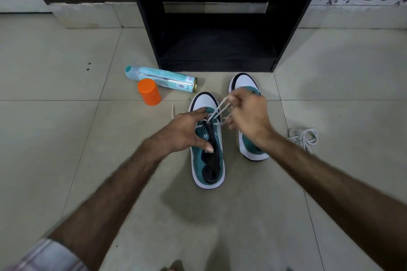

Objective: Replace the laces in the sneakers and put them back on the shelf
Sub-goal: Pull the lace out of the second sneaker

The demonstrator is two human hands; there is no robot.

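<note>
The black shelf (pixel 217 35) stands well beyond both hands, its lower bay dark, so the put-back step looks a long way off; lacing is the step in hand.

The near sneaker (pixel 208 145) lies on the floor under the left hand (pixel 185 132), toe toward the shelf. The second sneaker (pixel 244 86) sits partly hidden beneath the right hand (pixel 251 114), just beside the first.

What could go wrong, as a judgement: the right hand draws the lace (pixel 218 109) up and away at a slant, and a hard pull could drag the shoe across the smooth tile or tip it if the left hand eases off. Uneven pulling could leave one end too short to tie. A strand could also skip an eyelet, since the upper holes near the left thumb appear unthreaded.

The grip of the left hand: fingers spread and curved over the tongue and eyelet row, thumb resting at the shoe's opening, steadying it more than clenching. The grip of the right hand: fingers curled tight, pinching two strands of the white lace above the toe.

To the right of the right hand a loose coil of white lace (pixel 305 137) lies on the floor. Left of the left hand lie a spray can (pixel 161 78) and an orange cap (pixel 149 92).
</note>
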